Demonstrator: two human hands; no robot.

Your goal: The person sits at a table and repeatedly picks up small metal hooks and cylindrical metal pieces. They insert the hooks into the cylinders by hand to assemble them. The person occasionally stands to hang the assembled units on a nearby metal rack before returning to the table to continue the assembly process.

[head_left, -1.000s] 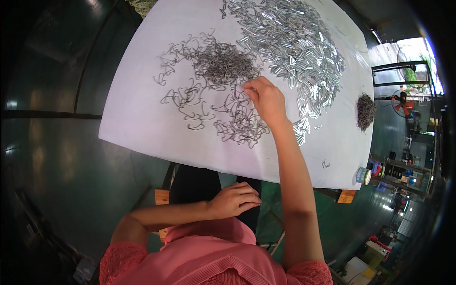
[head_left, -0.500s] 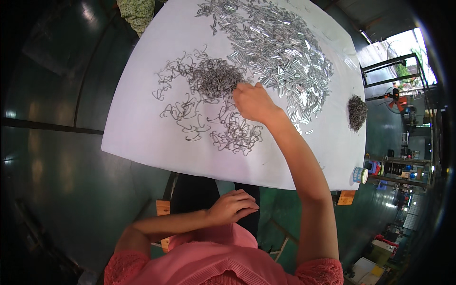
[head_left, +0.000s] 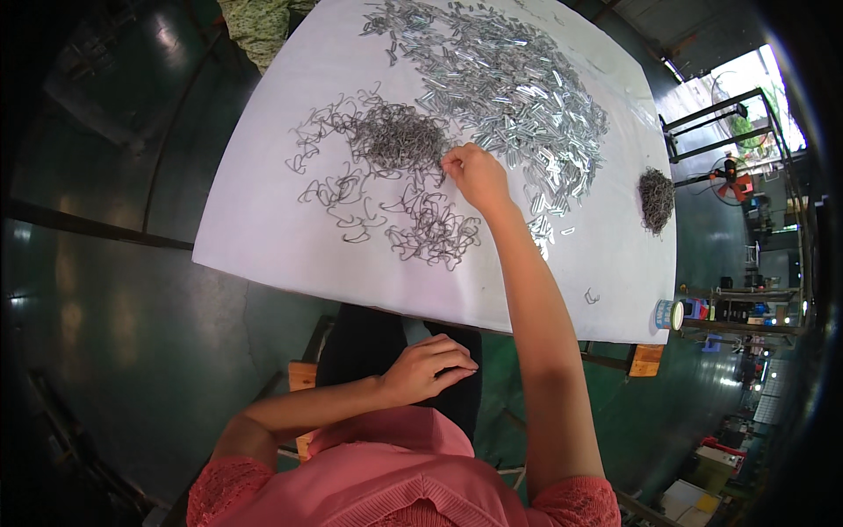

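Note:
My right hand (head_left: 479, 176) reaches over the table, fingertips pinched together at the right edge of a dense pile of bent wire hooks (head_left: 397, 136). What the fingertips hold, if anything, is too small to make out. Looser wire hooks (head_left: 432, 230) lie in front of that pile and to its left. Beyond my right hand spreads a big heap of small shiny metal strips (head_left: 518, 92). My left hand (head_left: 430, 364) rests over my lap, holding nothing, its fingers loosely bent and a little apart.
The white-topped table (head_left: 290, 255) carries another dark wire pile (head_left: 656, 202) at its right edge. A small round tub (head_left: 668, 314) stands at the right front corner, with a lone wire piece (head_left: 592, 297) nearby. A fan (head_left: 731, 182) is off to the right.
My right hand has turned a little and its fingers have drawn into a narrower pinch beside the wire pile. The whole view has shifted slightly. My left hand stays over my lap.

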